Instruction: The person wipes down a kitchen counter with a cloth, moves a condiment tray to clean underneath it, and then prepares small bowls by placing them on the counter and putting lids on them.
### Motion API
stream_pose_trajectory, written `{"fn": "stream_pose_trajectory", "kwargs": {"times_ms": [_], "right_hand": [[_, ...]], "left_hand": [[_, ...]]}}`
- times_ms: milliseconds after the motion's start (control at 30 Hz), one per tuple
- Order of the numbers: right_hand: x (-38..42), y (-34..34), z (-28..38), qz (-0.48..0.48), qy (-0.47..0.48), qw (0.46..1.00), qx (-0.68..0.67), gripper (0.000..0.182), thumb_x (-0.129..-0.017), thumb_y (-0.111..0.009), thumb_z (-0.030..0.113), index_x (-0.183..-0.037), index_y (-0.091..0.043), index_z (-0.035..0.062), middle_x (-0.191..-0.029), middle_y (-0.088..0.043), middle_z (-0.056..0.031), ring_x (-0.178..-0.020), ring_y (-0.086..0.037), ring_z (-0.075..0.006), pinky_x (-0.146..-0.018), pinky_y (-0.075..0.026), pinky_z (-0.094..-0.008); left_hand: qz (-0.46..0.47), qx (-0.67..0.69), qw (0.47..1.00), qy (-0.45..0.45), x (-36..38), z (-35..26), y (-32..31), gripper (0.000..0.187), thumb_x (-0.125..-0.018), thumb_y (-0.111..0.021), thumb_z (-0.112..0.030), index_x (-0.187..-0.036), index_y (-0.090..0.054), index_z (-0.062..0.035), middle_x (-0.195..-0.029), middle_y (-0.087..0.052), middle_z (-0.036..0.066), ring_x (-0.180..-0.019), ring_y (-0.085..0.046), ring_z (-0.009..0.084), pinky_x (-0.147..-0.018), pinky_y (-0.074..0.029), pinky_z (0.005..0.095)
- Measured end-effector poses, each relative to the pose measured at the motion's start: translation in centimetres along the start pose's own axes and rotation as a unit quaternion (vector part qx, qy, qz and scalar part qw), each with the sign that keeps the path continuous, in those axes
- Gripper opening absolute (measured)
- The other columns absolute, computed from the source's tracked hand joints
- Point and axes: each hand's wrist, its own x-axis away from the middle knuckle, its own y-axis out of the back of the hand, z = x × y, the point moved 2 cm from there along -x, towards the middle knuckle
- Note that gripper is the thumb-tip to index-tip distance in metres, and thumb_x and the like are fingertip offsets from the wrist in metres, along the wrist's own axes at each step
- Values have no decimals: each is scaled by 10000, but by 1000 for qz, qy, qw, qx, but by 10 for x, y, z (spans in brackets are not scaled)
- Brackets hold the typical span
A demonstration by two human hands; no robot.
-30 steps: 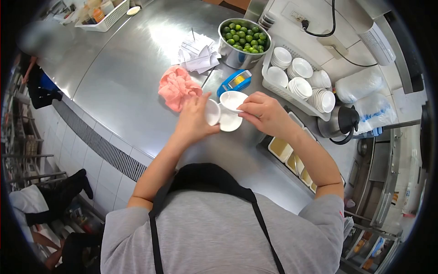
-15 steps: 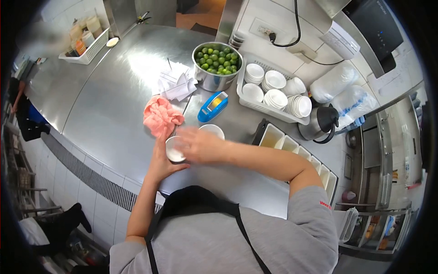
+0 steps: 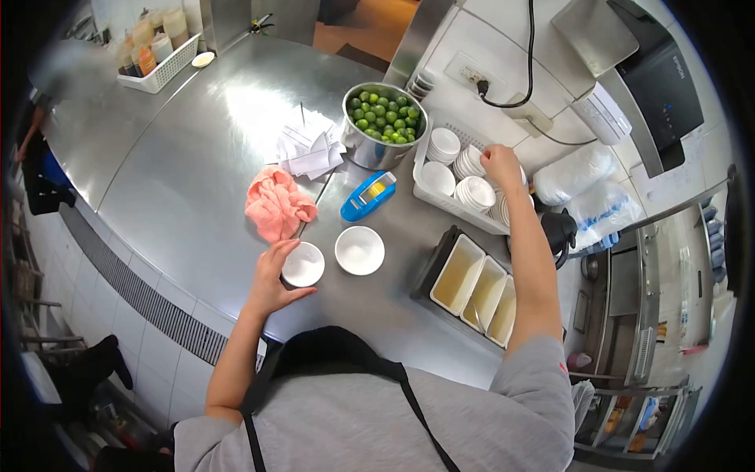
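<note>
My left hand (image 3: 275, 281) curves around the left side of a small white bowl (image 3: 303, 264) on the steel counter, its thumb and fingers apart with the rim between them. To the right of that bowl stands a larger white bowl (image 3: 359, 251). My right hand (image 3: 502, 165) is over the white plastic basket (image 3: 454, 206), closed at the right edge of a stack of small white dishes (image 3: 470, 161); what its fingertips pinch is hidden. Other stacks of white dishes (image 3: 475, 193) sit beside it in the basket.
A pink cloth (image 3: 277, 204), blue tape dispenser (image 3: 368, 197), papers (image 3: 308, 145) and a pot of limes (image 3: 383, 118) lie beyond the bowls. Black-framed containers (image 3: 458, 277) are at right, near a thermos (image 3: 557, 234). A person (image 3: 49, 173) stands far left.
My right hand has moved from the small bowl to the dish basket at the upper right. My left hand stays at the small bowl. The larger bowl is now fully visible.
</note>
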Motion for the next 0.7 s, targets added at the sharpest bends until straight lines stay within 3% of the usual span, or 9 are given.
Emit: {"fn": "stream_pose_trajectory", "kwargs": {"times_ms": [133,167,333,400,467,567,600,667,700], "right_hand": [[33,15,74,-61,146,987,-32,133,-716,-537,119,-662,-580,6,-717,-592,-163,-678,-583,-348,-638,-460,-441],[42,11,93,-35,152,987,-32,135,-719,-535,120,-664,-576,4,-728,-587,-164,-678,-583,-346,-637,-461,-439],[40,-16,101,43,135,990,12,155,-728,-538,136,-688,-587,-5,-727,-587,-171,-697,-588,-321,-646,-467,-418],[34,-18,92,155,142,974,-80,205,-740,-567,194,-755,-624,-2,-761,-603,-184,-709,-600,-303,-673,-475,-398],[13,-10,74,151,86,977,-122,244,-738,-585,238,-802,-635,7,-784,-614,-185,-728,-607,-297,-689,-479,-382],[-33,-8,14,42,-54,989,-131,532,-655,-675,395,-1022,-597,18,-980,-606,-196,-897,-594,-297,-800,-459,-341],[-38,-13,2,42,-52,989,-131,532,-655,-675,395,-1022,-597,18,-980,-606,-196,-897,-594,-297,-800,-459,-341],[-46,-30,-19,154,-96,982,-61,835,-539,-739,454,-1178,-469,-12,-1154,-521,-208,-1059,-517,-306,-900,-402,-329],[-54,-50,-33,214,-101,966,-106,1042,-433,-784,440,-1254,-353,-34,-1251,-430,-219,-1136,-450,-312,-957,-353,-329]], "left_hand": [[5,-3,1000,3,0,2,-3,830,-498,-803,-325,-1202,-440,-77,-1185,-473,113,-1114,-424,304,-930,-329,395],[7,-2,1000,10,0,2,-2,830,-497,-803,-322,-1203,-440,-78,-1188,-471,115,-1121,-417,305,-934,-326,397],[16,-6,1000,16,0,2,-1,833,-495,-802,-313,-1207,-437,-81,-1193,-470,115,-1126,-412,307,-942,-321,400],[9,1,1000,16,1,3,-2,829,-495,-802,-309,-1204,-440,-79,-1191,-473,113,-1123,-416,304,-938,-324,396],[6,2,1000,16,2,4,-2,827,-496,-802,-310,-1203,-441,-78,-1190,-473,113,-1122,-418,301,-936,-325,395],[4,2,1000,19,2,3,-2,821,-498,-800,-310,-1199,-444,-75,-1187,-475,115,-1118,-422,298,-932,-327,392],[6,1,1000,20,1,2,-1,817,-500,-800,-310,-1197,-445,-74,-1185,-477,116,-1116,-424,297,-930,-327,392],[7,1,1000,20,0,2,0,815,-500,-799,-313,-1195,-448,-74,-1183,-479,116,-1111,-429,298,-930,-327,391],[9,3,1000,19,0,2,0,813,-500,-799,-316,-1193,-450,-73,-1180,-481,116,-1106,-434,300,-929,-328,390]]}}
